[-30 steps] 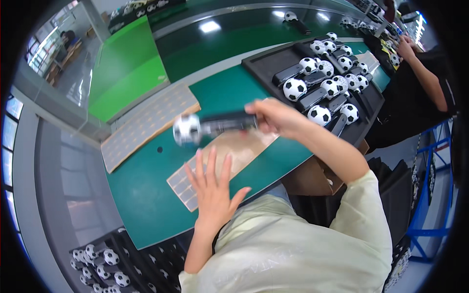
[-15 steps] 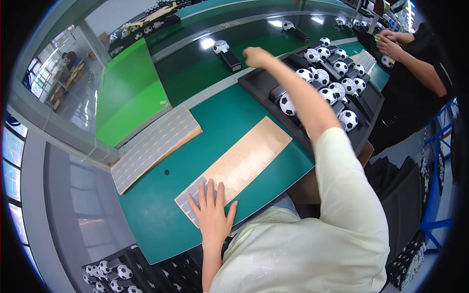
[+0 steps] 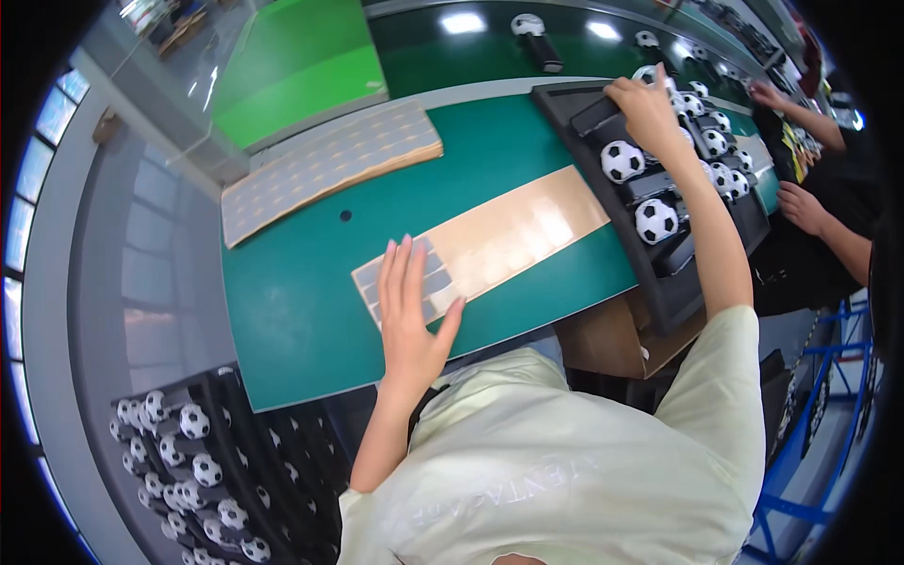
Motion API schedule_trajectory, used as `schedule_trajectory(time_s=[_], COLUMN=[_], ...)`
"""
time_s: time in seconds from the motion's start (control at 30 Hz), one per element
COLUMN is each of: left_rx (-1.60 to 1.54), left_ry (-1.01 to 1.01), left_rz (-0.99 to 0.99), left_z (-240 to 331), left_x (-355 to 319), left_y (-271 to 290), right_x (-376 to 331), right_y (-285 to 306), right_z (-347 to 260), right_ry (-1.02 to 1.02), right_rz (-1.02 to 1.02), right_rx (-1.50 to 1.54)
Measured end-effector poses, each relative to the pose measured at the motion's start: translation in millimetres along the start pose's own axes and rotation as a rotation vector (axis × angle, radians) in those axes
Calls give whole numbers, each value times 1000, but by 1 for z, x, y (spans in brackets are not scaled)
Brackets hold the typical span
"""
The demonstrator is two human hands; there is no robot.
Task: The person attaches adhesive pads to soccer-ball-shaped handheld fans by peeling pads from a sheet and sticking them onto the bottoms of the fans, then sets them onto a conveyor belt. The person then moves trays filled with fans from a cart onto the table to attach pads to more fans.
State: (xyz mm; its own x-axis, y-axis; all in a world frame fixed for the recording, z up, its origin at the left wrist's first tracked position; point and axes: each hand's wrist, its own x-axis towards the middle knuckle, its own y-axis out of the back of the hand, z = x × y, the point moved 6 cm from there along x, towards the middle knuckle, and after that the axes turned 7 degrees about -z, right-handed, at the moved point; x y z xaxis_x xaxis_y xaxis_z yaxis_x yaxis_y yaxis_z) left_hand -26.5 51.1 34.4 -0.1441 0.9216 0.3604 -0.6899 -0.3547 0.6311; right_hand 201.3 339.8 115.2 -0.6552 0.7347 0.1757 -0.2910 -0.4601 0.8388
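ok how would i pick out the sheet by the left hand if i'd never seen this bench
Start at the green table and find the left hand over its near side. The sheet lies beneath it, stretching right toward the black tray. Unlike the grey-patched stack behind, it's mostly bare tan.

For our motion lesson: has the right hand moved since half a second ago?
Yes: the right hand went right, from beyond the black tray to over it.

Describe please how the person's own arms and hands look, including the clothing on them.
The left hand and right hand are bare, as are the forearms. The pale yellow shirt has short, loose sleeves and faint lettering on it.
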Motion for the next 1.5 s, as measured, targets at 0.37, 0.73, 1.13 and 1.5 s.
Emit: schedule_trajectory(time_s=[0.37,0.73,1.13,1.5], left_rx=[-523,-644,-526,-283], left_ry=[-345,-149,-129,-168], left_rz=[279,363,266,186], left_z=[12,-30,-25,-18], left_x=[3,-6,3,4], left_y=[51,66,63,57], right_x=[-62,-84,-68,-88], right_y=[137,48,46,140], right_z=[-230,-278,-280,-222], right_ry=[586,-46,4,43], right_rz=[434,-7,-220,-251], right_rx=[1354,1319,1301,2336])
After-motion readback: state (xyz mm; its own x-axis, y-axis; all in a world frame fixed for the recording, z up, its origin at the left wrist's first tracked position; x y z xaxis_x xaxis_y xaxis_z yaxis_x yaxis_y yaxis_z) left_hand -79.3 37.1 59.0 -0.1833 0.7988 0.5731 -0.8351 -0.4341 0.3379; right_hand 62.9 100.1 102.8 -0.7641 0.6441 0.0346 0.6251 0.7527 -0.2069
